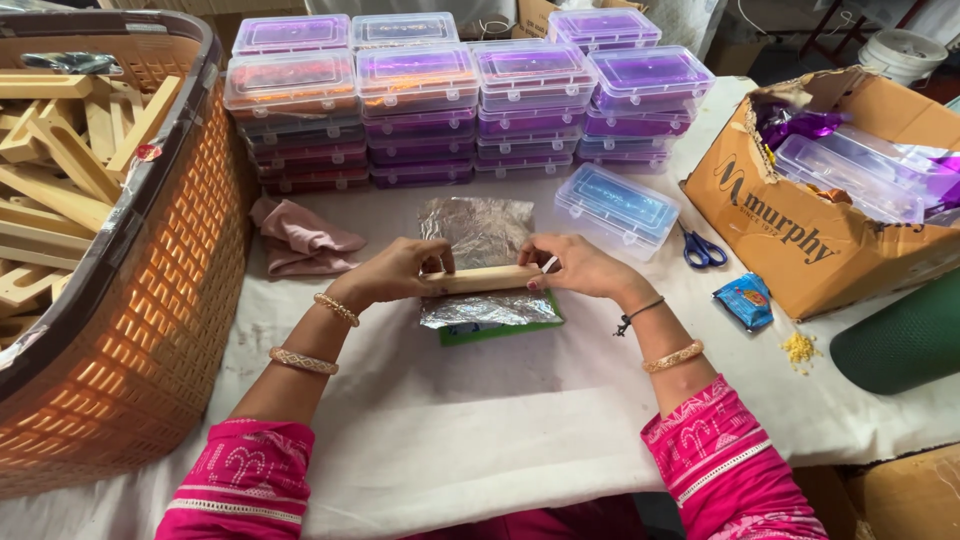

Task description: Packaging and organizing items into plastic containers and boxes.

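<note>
At frame centre, your left hand (pixel 395 272) and right hand (pixel 577 268) pinch the ends of a wooden block (pixel 482 279) over silver foil (pixel 480 235), fingers pressed together.

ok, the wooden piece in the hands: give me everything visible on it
The wooden piece is a pale, unfinished-looking bar with straight edges, held level and crosswise just above a crinkled sheet of silver foil. The left hand grips its left end and the right hand pinches its right end, so both ends are hidden. Whether it touches the foil cannot be told. A green card shows under the foil's near edge. It resembles the wooden pieces piled in the orange basket to the left.
</note>
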